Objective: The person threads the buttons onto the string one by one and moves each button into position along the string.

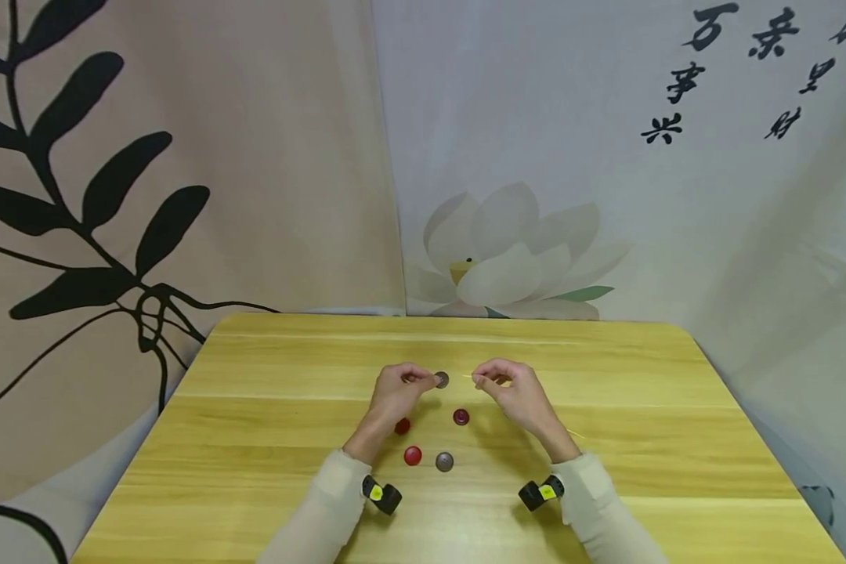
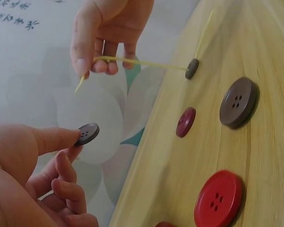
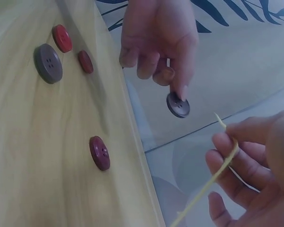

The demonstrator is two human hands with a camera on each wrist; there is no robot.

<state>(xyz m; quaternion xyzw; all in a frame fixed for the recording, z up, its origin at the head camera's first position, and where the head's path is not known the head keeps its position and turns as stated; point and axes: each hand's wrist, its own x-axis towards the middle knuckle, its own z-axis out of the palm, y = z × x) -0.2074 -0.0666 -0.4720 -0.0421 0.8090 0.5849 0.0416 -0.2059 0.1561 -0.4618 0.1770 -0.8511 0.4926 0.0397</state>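
My left hand [image 1: 397, 392] pinches the edge of a dark grey four-hole button [image 2: 88, 134] between thumb and forefinger. The button is held up off the table, its holes facing the camera in the left wrist view. Across from it, my right hand [image 1: 516, 392] pinches a yellow string [image 3: 206, 188] near its end, and a short tip [image 3: 220, 120] sticks out past the thumb. In the left wrist view the string runs back from those fingers to another dark button [image 2: 192, 69] at the table. A gap separates the string tip from the held button.
On the wooden table [image 1: 254, 470] below and between the hands lie a maroon button [image 1: 461, 417], a red button [image 1: 413, 455], a grey-brown button [image 1: 445, 461] and a darker red button [image 1: 403, 426] beside the left wrist. A printed curtain [image 1: 289, 157] hangs behind the far edge.
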